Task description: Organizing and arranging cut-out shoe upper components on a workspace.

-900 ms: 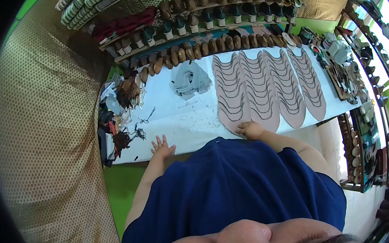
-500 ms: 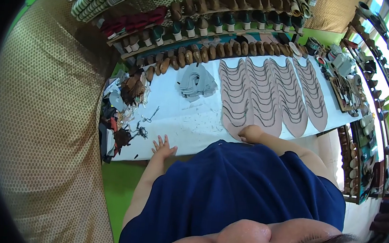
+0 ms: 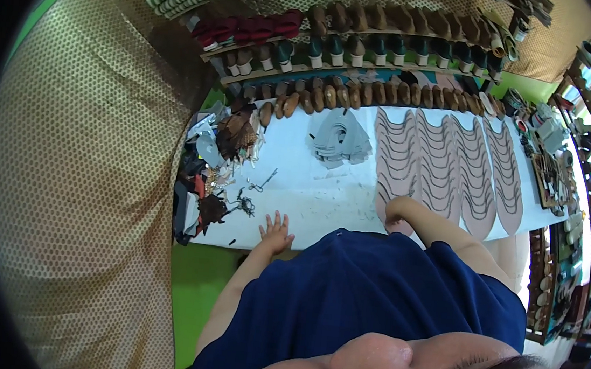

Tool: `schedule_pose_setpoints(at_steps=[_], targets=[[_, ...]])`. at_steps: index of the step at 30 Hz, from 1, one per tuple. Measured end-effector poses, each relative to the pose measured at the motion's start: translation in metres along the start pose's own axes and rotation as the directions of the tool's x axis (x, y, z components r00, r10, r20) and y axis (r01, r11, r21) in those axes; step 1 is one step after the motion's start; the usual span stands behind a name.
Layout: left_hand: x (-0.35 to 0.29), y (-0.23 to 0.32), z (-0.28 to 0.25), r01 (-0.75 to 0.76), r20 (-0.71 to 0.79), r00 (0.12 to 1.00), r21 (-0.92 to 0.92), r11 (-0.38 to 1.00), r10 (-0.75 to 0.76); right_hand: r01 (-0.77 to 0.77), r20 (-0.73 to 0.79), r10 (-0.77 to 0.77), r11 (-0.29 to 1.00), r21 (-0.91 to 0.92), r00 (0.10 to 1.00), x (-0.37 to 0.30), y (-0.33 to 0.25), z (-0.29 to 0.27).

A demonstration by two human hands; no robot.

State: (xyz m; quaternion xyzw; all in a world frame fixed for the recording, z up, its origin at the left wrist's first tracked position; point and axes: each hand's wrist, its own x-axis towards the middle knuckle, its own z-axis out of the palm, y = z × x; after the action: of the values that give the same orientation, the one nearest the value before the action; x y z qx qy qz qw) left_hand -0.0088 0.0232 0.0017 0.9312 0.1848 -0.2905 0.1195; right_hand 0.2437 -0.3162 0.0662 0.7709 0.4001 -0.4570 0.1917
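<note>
My left hand [image 3: 277, 235] lies on the front edge of the white-covered table [image 3: 290, 202], fingers spread and nothing in them. My right hand [image 3: 398, 210] is at the near end of the leftmost row of overlapping pinkish-beige sole-shaped pieces [image 3: 396, 172]. Its fingers are curled downward against the nearest piece, and whatever they may hold is hidden. Several such rows lie side by side, the pieces staggered so that dark curved edges show. Beyond and between my hands sits a pile of grey cut pieces [image 3: 341, 143].
Scraps and dark cord [image 3: 244, 205] clutter the table's left side. Brown wooden shoe lasts [image 3: 377, 93] line the back, below shelves of shoes [image 3: 335, 47]. Tools and containers [image 3: 549, 178] crowd the right end, near a shoe rack [image 3: 544, 276]. A gold patterned curtain [image 3: 86, 166] hangs left.
The whole view has shifted, so the table appears farther right and slightly lower. My right hand has bent more steeply downward on the near piece. My left hand stays spread on the table edge.
</note>
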Motion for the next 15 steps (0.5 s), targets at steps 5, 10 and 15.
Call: schedule_pose_setpoints(at_steps=[5, 10, 15], targets=[[0.018, -0.010, -0.023, -0.117, -0.015, 0.993, 0.046, 0.992, 0.118, -0.091, 0.170, 0.038, 0.943, 0.319, 0.985, 0.052, 0.006, -0.025], [0.046, -0.016, -0.043, -0.186, -0.083, 0.978, 0.087, 0.979, 0.193, 0.176, -0.609, -0.076, 0.979, 0.106, 0.789, 0.096, 0.011, -0.092], [0.058, -0.019, -0.048, -0.236, -0.253, 0.935, 0.072, 0.969, 0.247, 0.211, -0.829, 0.342, 0.859, 0.467, 0.443, 0.116, 0.019, -0.171]])
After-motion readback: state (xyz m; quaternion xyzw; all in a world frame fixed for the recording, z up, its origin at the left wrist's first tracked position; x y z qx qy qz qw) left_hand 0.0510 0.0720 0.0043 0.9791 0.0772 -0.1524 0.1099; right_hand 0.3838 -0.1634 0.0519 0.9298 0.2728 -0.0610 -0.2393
